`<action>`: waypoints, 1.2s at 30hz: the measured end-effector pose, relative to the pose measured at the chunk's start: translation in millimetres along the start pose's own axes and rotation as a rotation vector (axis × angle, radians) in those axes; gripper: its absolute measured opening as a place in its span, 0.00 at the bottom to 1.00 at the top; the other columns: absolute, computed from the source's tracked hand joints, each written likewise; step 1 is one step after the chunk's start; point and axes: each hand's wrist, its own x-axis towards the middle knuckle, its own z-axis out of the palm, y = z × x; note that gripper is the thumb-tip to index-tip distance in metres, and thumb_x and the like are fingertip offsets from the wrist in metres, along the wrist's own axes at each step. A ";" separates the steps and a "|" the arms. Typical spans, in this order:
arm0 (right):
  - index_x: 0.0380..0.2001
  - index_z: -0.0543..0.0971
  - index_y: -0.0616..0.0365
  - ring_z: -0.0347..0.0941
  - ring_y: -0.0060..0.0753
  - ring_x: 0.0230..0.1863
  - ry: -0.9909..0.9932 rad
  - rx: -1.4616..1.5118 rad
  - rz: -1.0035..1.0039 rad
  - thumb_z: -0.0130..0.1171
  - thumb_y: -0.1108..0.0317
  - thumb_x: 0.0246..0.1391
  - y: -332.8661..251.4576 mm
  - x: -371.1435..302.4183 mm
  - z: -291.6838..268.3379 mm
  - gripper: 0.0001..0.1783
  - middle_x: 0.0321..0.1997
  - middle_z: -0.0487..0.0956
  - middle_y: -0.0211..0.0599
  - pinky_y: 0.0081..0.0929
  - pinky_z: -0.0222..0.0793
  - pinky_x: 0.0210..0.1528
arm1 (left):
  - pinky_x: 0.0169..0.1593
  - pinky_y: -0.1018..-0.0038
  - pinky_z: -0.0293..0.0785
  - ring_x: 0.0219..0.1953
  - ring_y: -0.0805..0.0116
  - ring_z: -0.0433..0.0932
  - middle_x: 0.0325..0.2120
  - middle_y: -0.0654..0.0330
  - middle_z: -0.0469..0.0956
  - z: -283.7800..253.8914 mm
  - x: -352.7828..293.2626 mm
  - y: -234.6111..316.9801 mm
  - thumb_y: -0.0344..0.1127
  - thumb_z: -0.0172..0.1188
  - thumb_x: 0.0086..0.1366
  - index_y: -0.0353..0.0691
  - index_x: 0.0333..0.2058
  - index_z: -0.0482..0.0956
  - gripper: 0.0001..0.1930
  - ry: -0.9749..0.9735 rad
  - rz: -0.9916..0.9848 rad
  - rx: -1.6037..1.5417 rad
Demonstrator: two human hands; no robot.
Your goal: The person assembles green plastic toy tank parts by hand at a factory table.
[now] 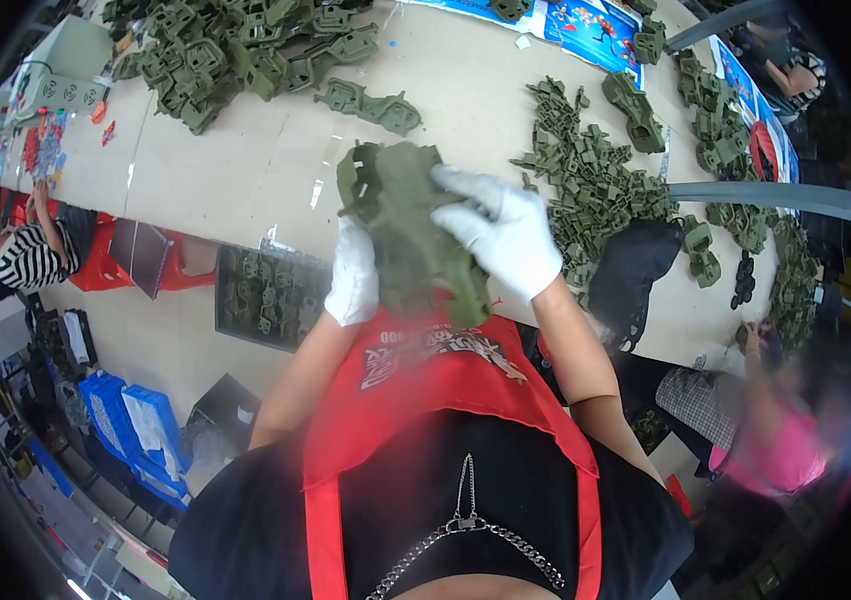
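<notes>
So in the head view, the thing you've got is a green shell (406, 215), and I'm using that as the landmark for everything else. It's up in front of your body, over the near edge of the desk (246, 170), and it's kinda blurry, so I can't tell if it's one piece or two stacked together.

Both your hands are in white gloves and both are closed on it. Your left hand (352, 275) has the shell's lower left side, with the fingers mostly hidden behind it. Your right hand (506, 230) grips its right edge, fingers and thumb spread a bit. The two hands don't touch, the shell sits between them.

Just beyond the shell there's a loose green part (371, 105) lying by itself on the desk. Further off to the shell's left is a big messy pile of car-like green parts (201, 55). Right of the shell you've got a heap of small green pieces (596, 170), and a black bag (634, 275) beside that heap. A blue printed sheet (596, 40) is well beyond the shell, to the right.

Closer to you than the shell is your red apron (436, 375). Lower left of it, a dark bin (266, 295) holds more green stuff. Someone in a striped top (38, 252) is far left of the shell, and someone in pink (771, 445) is off to its right.
</notes>
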 end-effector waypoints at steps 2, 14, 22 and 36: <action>0.46 0.79 0.55 0.79 0.35 0.31 0.092 -0.188 -0.104 0.65 0.73 0.45 -13.0 -0.8 8.7 0.21 0.39 0.81 0.43 0.26 0.74 0.36 | 0.47 0.72 0.73 0.45 0.70 0.74 0.46 0.57 0.72 17.1 2.5 -1.0 0.76 0.46 0.56 0.36 0.55 0.65 0.46 0.029 0.245 0.071; 0.45 0.79 0.57 0.79 0.43 0.37 0.207 -0.239 -0.105 0.63 0.70 0.47 -3.8 8.2 23.7 0.19 0.42 0.81 0.45 0.31 0.76 0.41 | 0.51 0.70 0.73 0.47 0.67 0.74 0.46 0.58 0.74 53.8 8.7 46.6 0.25 0.62 0.51 0.39 0.57 0.64 0.32 -0.038 0.018 0.039; 0.61 0.65 0.64 0.73 0.30 0.49 0.040 0.670 0.458 0.61 0.63 0.55 -26.3 -25.6 7.7 0.33 0.48 0.77 0.43 0.26 0.70 0.51 | 0.46 0.57 0.77 0.49 0.59 0.72 0.50 0.53 0.68 38.4 22.7 49.4 0.39 0.55 0.61 0.38 0.58 0.62 0.27 -0.140 0.303 -0.320; 0.45 0.79 0.47 0.75 0.48 0.41 -0.482 -0.266 0.020 0.72 0.46 0.28 -40.6 -14.5 -30.4 0.35 0.37 0.79 0.42 0.37 0.71 0.45 | 0.51 0.66 0.72 0.45 0.53 0.78 0.43 0.47 0.78 60.1 -17.1 118.6 0.41 0.72 0.43 0.32 0.50 0.73 0.35 -0.572 -0.067 1.239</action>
